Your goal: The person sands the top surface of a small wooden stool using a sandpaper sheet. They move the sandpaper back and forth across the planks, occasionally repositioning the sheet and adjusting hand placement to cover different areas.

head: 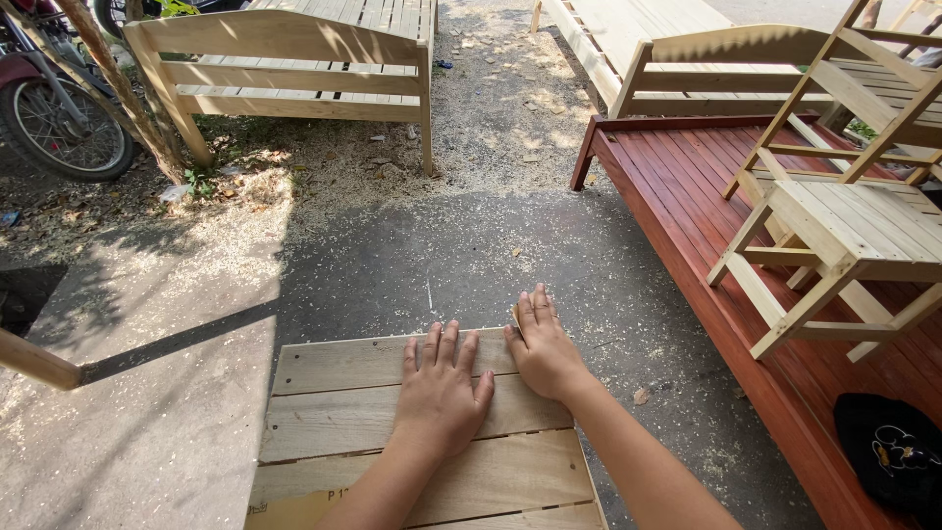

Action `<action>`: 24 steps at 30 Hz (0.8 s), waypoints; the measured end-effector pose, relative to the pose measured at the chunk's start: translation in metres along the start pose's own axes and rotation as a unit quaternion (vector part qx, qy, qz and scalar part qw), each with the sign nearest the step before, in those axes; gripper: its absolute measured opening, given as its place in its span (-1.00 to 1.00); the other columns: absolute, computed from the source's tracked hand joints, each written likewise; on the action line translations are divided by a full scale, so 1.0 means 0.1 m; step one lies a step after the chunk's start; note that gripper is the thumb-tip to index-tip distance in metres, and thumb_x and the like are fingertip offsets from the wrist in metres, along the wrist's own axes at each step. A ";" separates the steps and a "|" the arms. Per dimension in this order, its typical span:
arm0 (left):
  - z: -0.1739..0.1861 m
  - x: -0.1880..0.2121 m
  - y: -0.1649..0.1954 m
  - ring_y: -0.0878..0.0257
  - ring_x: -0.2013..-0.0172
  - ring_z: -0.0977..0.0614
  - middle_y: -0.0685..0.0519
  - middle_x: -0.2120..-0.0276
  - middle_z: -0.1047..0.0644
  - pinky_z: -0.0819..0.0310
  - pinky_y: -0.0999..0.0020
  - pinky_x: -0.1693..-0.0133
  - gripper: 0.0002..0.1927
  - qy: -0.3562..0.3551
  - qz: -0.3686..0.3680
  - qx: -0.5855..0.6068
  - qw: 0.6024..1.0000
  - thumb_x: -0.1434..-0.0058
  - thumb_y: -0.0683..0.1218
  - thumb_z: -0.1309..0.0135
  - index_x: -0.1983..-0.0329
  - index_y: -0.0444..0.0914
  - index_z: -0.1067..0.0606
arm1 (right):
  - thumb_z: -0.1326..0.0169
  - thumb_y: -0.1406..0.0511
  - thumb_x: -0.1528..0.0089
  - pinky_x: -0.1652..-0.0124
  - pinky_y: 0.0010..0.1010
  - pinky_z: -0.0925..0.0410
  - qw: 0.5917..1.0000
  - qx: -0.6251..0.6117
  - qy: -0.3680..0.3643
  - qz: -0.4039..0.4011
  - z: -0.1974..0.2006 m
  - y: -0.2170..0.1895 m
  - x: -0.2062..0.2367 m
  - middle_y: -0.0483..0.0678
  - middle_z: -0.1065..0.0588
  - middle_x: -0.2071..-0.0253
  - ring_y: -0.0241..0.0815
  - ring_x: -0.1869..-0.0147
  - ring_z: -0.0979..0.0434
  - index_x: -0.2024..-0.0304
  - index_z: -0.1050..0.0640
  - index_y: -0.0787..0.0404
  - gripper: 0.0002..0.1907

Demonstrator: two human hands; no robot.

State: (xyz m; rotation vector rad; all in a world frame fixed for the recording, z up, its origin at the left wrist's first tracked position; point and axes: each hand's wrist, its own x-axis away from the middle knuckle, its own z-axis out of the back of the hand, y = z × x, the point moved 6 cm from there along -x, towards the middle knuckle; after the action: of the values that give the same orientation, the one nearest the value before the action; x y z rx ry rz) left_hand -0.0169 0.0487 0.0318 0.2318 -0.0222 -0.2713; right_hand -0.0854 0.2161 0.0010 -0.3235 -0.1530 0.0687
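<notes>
On rough slatted panel (334, 412), flat hands (440, 393).

Both hands lie flat on a slatted wooden panel (334, 422): left hand (439, 393) beside right hand (543, 350), whose fingertips (535, 302) reach the far edge. Beyond the fingers, sawdust-strewn ground (442, 245).

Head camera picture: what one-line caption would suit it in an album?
Left hand flat on a slatted wooden panel, right hand at its far corner, amid unpainted benches.
</notes>
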 end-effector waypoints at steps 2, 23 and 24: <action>0.03 -0.07 -0.01 0.03 -0.47 0.07 -0.09 -0.49 -0.03 0.37 -0.08 -0.39 -0.29 0.008 0.000 0.001 1.000 -0.35 0.26 0.35 -0.49 -0.13 -0.05 | 0.35 -0.02 -0.42 -0.51 -0.19 0.22 1.000 -0.007 0.025 -0.003 0.07 -0.03 -0.28 0.17 0.29 -0.59 0.11 -0.67 0.38 -0.52 0.06 0.24 -0.26; 0.02 -0.08 -0.06 0.05 -0.48 0.06 -0.06 -0.48 -0.03 0.38 -0.06 -0.40 -0.29 0.019 0.011 0.003 1.000 -0.34 0.28 0.32 -0.49 -0.09 -0.08 | 0.29 0.02 -0.42 -0.52 -0.18 0.25 0.993 0.061 0.065 0.076 0.08 -0.15 -0.18 0.25 0.20 -0.57 0.20 -0.67 0.36 -0.49 -0.02 0.33 -0.27; 0.03 -0.09 -0.07 0.06 -0.48 0.06 -0.05 -0.48 -0.03 0.38 -0.05 -0.40 -0.28 0.017 0.012 0.002 1.000 -0.34 0.29 0.32 -0.49 -0.08 -0.07 | 0.32 0.02 -0.44 -0.53 -0.17 0.27 0.993 0.075 0.060 0.070 0.08 -0.15 -0.26 0.24 0.20 -0.57 0.20 -0.67 0.37 -0.50 -0.02 0.33 -0.28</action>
State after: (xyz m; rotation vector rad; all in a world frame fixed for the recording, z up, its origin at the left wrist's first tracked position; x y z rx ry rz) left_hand -0.0271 0.0438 0.0329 0.2395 0.0089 -0.2443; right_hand -0.1117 0.2020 0.0097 -0.1881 -0.0056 0.1973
